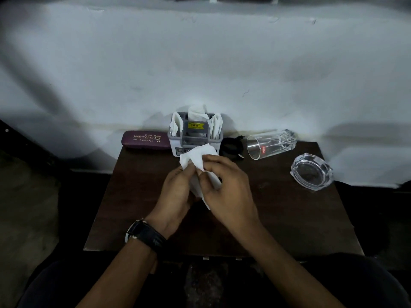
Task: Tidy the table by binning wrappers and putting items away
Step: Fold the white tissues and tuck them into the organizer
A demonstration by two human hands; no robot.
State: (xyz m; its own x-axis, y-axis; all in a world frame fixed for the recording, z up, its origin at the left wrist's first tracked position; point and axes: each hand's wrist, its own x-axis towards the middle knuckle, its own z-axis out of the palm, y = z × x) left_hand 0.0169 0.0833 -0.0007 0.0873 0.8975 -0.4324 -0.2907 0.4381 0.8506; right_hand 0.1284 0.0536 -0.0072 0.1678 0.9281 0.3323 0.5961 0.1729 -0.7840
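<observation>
A white paper tissue (195, 155) is held between both hands above the middle of the dark wooden table (289, 218). My left hand (175, 192), with a black watch on its wrist, pinches the tissue's left side. My right hand (226, 185) grips its right side, and part of the tissue hangs down between the palms. Behind the hands, at the table's far edge, stands a white and grey organiser box (195, 134) with white tissues stuck upright in its compartments.
A maroon spectacle case (144, 140) lies at the far left beside the box. A black cable (232, 145) is coiled right of the box. A clear drinking glass (271, 144) lies on its side, and a glass ashtray (311, 171) sits near the right edge. A white wall rises behind.
</observation>
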